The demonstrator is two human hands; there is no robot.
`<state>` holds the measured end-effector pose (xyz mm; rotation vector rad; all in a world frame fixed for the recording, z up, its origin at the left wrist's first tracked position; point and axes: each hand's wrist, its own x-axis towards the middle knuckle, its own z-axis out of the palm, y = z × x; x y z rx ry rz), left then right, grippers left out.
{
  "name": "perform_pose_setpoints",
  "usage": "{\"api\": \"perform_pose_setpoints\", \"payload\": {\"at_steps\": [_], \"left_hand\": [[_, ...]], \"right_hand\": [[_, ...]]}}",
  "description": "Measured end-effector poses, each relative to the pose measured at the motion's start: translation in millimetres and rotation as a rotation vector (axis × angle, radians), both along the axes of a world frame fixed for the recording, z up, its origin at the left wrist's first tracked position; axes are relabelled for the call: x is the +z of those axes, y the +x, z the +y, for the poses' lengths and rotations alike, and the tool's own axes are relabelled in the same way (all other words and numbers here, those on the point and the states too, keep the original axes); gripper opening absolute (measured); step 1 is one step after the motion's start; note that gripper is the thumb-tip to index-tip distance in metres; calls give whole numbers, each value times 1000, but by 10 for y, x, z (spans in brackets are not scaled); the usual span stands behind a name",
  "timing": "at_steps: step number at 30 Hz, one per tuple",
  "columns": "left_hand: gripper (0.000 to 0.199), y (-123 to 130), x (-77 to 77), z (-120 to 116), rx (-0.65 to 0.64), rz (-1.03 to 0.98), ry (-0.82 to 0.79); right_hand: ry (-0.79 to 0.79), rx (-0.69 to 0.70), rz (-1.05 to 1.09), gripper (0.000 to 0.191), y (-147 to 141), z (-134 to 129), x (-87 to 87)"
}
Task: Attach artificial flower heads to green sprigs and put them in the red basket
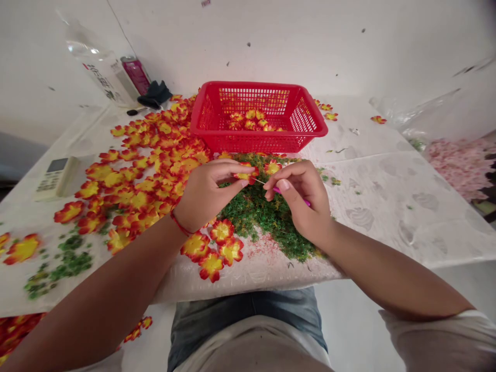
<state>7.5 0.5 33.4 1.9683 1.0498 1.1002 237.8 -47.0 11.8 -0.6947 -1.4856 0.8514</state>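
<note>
My left hand [211, 191] pinches a red-and-yellow artificial flower [248, 173] between thumb and fingers. Facing it, my right hand [300, 196] is closed on a thin metal tool with a pink handle [305, 202], whose tip points at the flower. Another flower [272, 167] lies just behind, between the hands. Beneath both hands spreads a heap of small green plastic sprigs [267, 212]. Several loose flowers [211, 264] lie at the table's front edge, and a large pile of flower petals [147, 155] covers the area to the left.
Behind the hands stands a red basket [259, 135] holding some flowers. At the back left are a plastic bottle [104, 77], a can [135, 72] and a dark cloth [155, 95]. A remote control [56, 178] lies left. Pink flowers [459, 165] are beyond the right edge.
</note>
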Motion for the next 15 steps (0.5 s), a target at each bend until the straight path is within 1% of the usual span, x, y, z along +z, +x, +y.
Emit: {"api": "perform_pose_setpoints", "payload": {"at_steps": [5, 8, 12, 15], "left_hand": [[21, 2, 19, -14, -26, 40, 13], [18, 7, 0, -14, -35, 92, 86], [19, 42, -67, -36, -94, 120, 233], [28, 75, -96, -88, -188, 112, 291]], "right_hand": [[10, -15, -30, 6, -14, 14, -10], [12, -21, -70, 5, -10, 34, -31], [23, -117, -191, 19, 12, 66, -49], [-27, -92, -223, 25, 30, 75, -47]]}}
